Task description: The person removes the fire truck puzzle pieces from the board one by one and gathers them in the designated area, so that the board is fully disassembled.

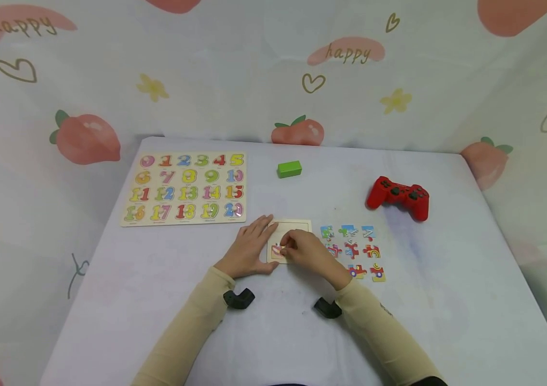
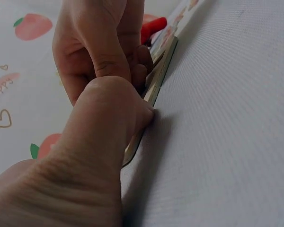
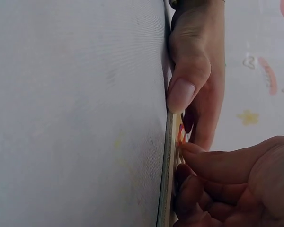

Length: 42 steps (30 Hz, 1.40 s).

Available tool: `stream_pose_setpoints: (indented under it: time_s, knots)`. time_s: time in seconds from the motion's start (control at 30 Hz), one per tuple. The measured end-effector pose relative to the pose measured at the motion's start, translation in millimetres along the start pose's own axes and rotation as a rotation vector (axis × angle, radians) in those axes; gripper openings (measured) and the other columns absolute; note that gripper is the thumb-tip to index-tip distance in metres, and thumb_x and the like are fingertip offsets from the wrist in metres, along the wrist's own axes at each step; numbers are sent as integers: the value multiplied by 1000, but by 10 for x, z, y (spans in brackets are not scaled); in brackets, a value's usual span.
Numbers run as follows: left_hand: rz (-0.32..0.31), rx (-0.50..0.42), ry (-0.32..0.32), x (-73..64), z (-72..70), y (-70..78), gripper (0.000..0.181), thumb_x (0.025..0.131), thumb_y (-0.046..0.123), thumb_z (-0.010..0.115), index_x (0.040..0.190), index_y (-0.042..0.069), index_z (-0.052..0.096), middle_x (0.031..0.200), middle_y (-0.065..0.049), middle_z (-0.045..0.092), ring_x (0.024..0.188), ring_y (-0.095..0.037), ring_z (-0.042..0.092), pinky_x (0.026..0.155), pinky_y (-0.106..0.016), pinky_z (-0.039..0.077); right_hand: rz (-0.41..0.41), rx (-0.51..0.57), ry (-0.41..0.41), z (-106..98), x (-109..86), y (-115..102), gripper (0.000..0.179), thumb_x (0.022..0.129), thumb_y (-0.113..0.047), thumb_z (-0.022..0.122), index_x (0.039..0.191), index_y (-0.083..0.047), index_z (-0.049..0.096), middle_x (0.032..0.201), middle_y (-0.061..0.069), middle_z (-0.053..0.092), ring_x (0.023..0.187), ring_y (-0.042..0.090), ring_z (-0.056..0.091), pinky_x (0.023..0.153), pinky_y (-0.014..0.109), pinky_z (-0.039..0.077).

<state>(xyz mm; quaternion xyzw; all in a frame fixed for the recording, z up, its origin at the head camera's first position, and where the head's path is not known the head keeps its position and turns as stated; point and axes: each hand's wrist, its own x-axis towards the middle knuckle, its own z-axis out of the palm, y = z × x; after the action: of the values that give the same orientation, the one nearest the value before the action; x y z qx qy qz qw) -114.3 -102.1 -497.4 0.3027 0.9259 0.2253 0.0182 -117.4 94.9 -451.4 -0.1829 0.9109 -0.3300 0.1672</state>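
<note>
A small square wooden puzzle board [image 1: 302,225] lies in front of me in the head view. My left hand [image 1: 252,249] steadies its left side, fingers stretched along the edge and thumb at the near corner. Over the board, my right hand [image 1: 306,249] has curled fingers and pinches a small red and orange puzzle piece [image 3: 181,135] at the board's lower left part. The right fingers hide much of that piece. To the right of the board lie several loose jigsaw pieces [image 1: 371,251] in rows, some partly covered by my right wrist.
A wooden number board [image 1: 184,221] lies at the back left. Behind the small board sits a green block [image 1: 290,169]. A red game controller [image 1: 398,197] rests on the right side of the white-covered table [image 1: 456,300].
</note>
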Motion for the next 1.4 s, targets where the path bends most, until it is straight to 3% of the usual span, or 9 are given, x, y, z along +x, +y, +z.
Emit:
stream_pose_setpoints:
  time_s: [0.27, 0.73, 1.2, 1.4]
  knots:
    - [-6, 14, -5, 1, 11, 1, 93, 76, 56, 66, 148, 7, 34, 157, -10, 25, 144, -27, 21, 104, -47, 33, 40, 46, 69, 14, -31, -41, 6, 86, -12, 70, 87, -10, 65, 77, -2, 63, 70, 9, 54, 64, 25, 45]
    - [-26, 9, -12, 19, 50, -26, 93, 76, 58, 65, 149, 11, 32, 157, -8, 24, 145, -25, 20, 107, -46, 31, 56, 91, 90, -112, -77, 8, 7, 87, -15, 70, 89, -12, 63, 85, 0, 66, 75, 13, 58, 70, 28, 47]
    - [-35, 15, 7, 22, 76, -25, 95, 75, 58, 66, 149, 10, 30, 156, -8, 26, 144, -24, 22, 107, -46, 32, 162, 165, 74, -668, -474, 520, 12, 90, -19, 67, 97, -9, 63, 91, 5, 66, 79, 18, 61, 66, 30, 48]
    - [-40, 2, -4, 23, 64, -22, 96, 75, 58, 67, 150, 11, 29, 156, -8, 26, 144, -24, 21, 107, -46, 31, 188, 153, 28, -757, -660, 708, 14, 90, -20, 67, 98, -9, 63, 90, 4, 65, 79, 18, 59, 66, 30, 49]
